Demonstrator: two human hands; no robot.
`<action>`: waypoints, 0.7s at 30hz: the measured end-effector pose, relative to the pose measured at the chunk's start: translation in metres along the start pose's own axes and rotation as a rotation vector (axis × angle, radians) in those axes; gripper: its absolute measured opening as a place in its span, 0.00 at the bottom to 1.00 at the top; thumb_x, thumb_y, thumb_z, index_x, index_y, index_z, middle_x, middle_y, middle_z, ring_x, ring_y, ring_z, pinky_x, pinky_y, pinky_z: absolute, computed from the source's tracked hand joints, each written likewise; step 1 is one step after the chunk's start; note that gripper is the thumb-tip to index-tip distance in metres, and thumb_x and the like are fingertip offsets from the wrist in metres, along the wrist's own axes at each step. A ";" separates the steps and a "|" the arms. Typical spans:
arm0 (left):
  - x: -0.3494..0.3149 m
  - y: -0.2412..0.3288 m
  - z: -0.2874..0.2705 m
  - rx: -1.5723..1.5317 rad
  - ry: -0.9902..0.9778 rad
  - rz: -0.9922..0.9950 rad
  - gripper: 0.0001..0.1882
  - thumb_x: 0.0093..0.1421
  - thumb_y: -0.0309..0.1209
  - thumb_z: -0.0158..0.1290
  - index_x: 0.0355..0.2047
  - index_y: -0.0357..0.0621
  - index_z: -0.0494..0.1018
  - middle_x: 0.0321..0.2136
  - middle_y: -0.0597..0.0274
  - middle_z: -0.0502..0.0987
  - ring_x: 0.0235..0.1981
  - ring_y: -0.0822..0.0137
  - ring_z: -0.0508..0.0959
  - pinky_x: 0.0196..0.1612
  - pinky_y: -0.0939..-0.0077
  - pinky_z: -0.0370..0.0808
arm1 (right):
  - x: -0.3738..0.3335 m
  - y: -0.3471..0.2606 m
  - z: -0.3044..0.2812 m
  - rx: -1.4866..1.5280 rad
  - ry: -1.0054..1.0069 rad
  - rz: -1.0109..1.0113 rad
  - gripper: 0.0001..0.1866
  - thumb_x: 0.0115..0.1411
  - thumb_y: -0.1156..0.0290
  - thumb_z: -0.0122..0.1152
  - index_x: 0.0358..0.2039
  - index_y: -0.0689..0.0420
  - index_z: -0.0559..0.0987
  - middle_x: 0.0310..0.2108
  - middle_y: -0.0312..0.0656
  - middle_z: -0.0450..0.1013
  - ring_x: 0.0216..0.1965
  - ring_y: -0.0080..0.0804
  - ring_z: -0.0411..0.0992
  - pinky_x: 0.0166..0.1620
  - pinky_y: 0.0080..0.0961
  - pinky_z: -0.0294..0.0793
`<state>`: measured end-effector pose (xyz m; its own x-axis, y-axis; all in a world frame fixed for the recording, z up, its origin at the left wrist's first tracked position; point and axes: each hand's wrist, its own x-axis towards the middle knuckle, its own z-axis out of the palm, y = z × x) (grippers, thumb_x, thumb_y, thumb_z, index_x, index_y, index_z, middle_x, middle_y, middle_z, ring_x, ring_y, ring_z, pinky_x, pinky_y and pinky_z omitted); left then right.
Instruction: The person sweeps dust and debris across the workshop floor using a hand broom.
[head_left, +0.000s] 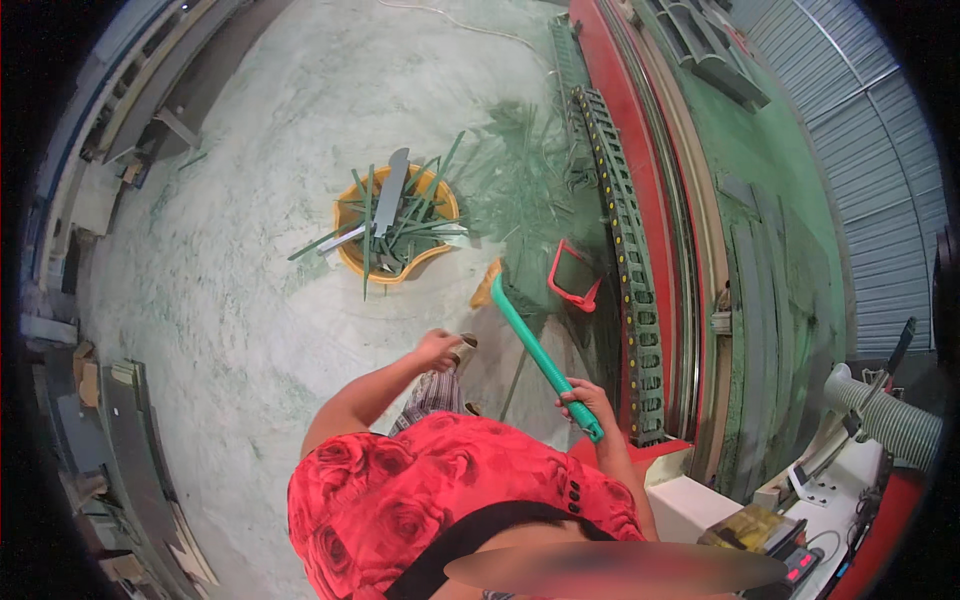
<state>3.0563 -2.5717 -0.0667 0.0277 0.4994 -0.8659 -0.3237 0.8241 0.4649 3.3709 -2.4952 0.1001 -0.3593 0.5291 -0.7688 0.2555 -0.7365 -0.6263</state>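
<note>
My right hand (588,402) is wrapped around the upper end of a green broom handle (540,350), which slants away to the front left. At its far end, tan bristles (485,287) are down by the floor. My left hand (437,350) hangs out in front of my left side with its fingers loosely bent and nothing visible in it. Ahead of that hand stands a yellow-orange tub (400,275) heaped with green and grey strips (390,200), several poking over the rim. Right of the bristles lies a red-edged object (575,298) shaped like a dustpan.
Green dust and scraps (520,170) cover the floor beyond the broom. Along the right runs a long red machine bed (640,130) with a black cable chain (625,240). Boards (125,450) are stacked at the left. A ribbed hose (885,415) stands near right.
</note>
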 end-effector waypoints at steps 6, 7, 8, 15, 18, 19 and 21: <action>-0.106 -0.120 -0.119 0.012 0.452 -0.006 0.22 0.46 0.39 0.52 0.39 0.44 0.61 0.24 0.54 0.68 0.17 0.60 0.71 0.17 0.65 0.70 | 0.039 0.078 -0.013 0.280 -0.123 0.322 0.19 0.46 0.65 0.54 0.37 0.61 0.65 0.23 0.43 0.69 0.15 0.22 0.67 0.13 0.15 0.66; -0.126 -0.143 -0.128 -0.021 0.511 -0.005 0.21 0.46 0.39 0.52 0.39 0.45 0.61 0.24 0.54 0.68 0.18 0.60 0.71 0.17 0.64 0.70 | 0.041 0.082 -0.009 0.234 -0.152 0.246 0.18 0.45 0.65 0.54 0.35 0.61 0.65 0.23 0.43 0.69 0.14 0.22 0.67 0.13 0.15 0.65; -0.143 -0.162 -0.134 -0.102 0.581 -0.012 0.20 0.46 0.37 0.51 0.37 0.44 0.61 0.22 0.56 0.66 0.16 0.62 0.69 0.16 0.66 0.69 | 0.042 0.084 -0.006 0.204 -0.167 0.165 0.17 0.45 0.65 0.54 0.33 0.61 0.66 0.22 0.44 0.69 0.14 0.23 0.67 0.12 0.15 0.65; -0.208 -0.312 -0.189 -0.343 0.718 -0.229 0.19 0.46 0.38 0.52 0.37 0.46 0.63 0.22 0.55 0.68 0.20 0.56 0.70 0.19 0.63 0.69 | 0.060 0.091 0.016 0.196 -0.178 0.105 0.15 0.44 0.66 0.56 0.29 0.62 0.68 0.20 0.45 0.69 0.13 0.24 0.66 0.13 0.19 0.65; -0.216 -0.298 -0.223 -0.245 0.718 -0.225 0.19 0.46 0.37 0.51 0.38 0.46 0.62 0.23 0.55 0.68 0.21 0.56 0.70 0.20 0.63 0.69 | 0.057 0.105 0.033 0.151 -0.121 0.054 0.14 0.44 0.67 0.56 0.29 0.63 0.69 0.20 0.45 0.69 0.14 0.27 0.67 0.14 0.23 0.67; -0.217 -0.290 -0.232 -0.216 0.715 -0.221 0.19 0.47 0.37 0.51 0.39 0.46 0.62 0.24 0.55 0.68 0.21 0.56 0.70 0.20 0.63 0.69 | 0.054 0.108 0.039 0.180 -0.100 0.055 0.14 0.44 0.67 0.56 0.29 0.63 0.69 0.20 0.45 0.69 0.14 0.27 0.67 0.14 0.23 0.67; -0.221 -0.274 -0.255 -0.167 0.714 -0.205 0.20 0.47 0.37 0.51 0.39 0.47 0.61 0.25 0.54 0.67 0.22 0.55 0.70 0.20 0.62 0.69 | 0.048 0.109 0.056 0.166 -0.025 0.079 0.14 0.43 0.69 0.57 0.29 0.63 0.69 0.19 0.46 0.70 0.15 0.29 0.68 0.15 0.26 0.67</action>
<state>2.8977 -2.9755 -0.0499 -0.4979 -0.0003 -0.8672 -0.5185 0.8017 0.2974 3.3309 -2.5739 0.0024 -0.3664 0.4582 -0.8098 0.1325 -0.8357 -0.5329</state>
